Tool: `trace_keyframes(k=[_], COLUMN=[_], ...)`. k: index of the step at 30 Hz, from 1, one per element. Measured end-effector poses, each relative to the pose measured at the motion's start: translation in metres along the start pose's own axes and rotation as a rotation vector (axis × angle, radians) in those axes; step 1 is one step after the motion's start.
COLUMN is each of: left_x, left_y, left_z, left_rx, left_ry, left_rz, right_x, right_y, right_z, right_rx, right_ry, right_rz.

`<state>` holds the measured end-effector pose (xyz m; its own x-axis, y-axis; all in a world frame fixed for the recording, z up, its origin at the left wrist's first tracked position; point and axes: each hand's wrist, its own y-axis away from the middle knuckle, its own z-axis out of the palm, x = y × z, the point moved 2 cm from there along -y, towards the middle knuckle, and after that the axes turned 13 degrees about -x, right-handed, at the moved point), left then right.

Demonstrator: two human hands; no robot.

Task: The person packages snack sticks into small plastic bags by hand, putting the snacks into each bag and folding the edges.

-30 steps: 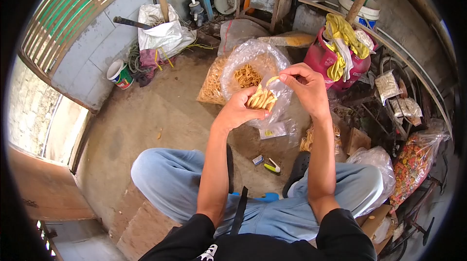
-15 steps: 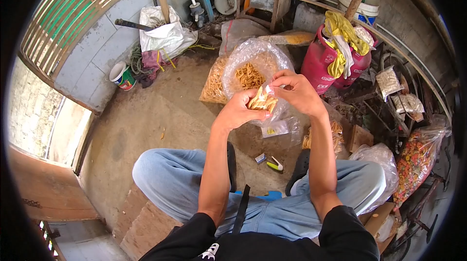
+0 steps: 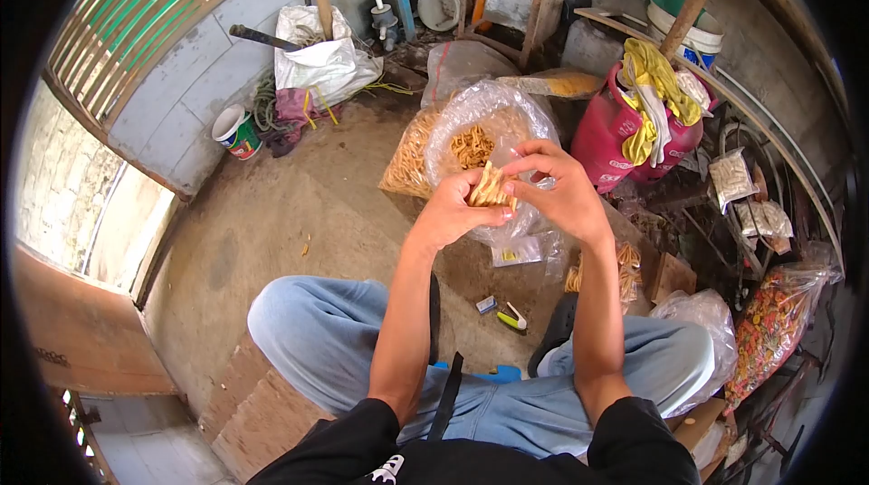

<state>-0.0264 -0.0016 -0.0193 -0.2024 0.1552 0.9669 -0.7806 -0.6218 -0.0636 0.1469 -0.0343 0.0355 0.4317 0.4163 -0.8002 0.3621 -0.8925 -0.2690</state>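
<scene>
My left hand (image 3: 454,211) is wrapped round a small clear packet of yellowish snack sticks (image 3: 491,188), held over the floor in front of me. My right hand (image 3: 559,191) is at the packet's right side, fingers bent and thumb near the sticks; whether it pinches anything is too small to tell. Just beyond my hands stands a large open clear plastic bag (image 3: 444,143) with brown snack sticks (image 3: 472,147) inside. A flat clear packet with a label (image 3: 517,252) lies below it on the floor.
A small blue box (image 3: 486,304) and a green-white cutter (image 3: 512,318) lie between my feet. Pink gas cylinders (image 3: 601,137) with yellow cloths stand right. Filled snack packets (image 3: 628,270) and a colourful snack bag (image 3: 769,327) are nearer me. A paint bucket (image 3: 237,132) stands left.
My right hand has come in from the right to the packet; the stick it held up a second ago no longer shows. The view has shifted slightly.
</scene>
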Motion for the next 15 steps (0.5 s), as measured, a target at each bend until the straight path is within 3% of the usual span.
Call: trace_keyframes(k=[15], left_x=[-0.0041], left_y=[-0.0052], left_z=[0.0006], left_rx=[0.088], left_ry=[-0.021], left_rz=[0.013], right_x=[0.0077], right_y=[-0.0075], right_z=[0.0084], right_rx=[0.005], right_ry=[-0.098], right_rz=[0.011])
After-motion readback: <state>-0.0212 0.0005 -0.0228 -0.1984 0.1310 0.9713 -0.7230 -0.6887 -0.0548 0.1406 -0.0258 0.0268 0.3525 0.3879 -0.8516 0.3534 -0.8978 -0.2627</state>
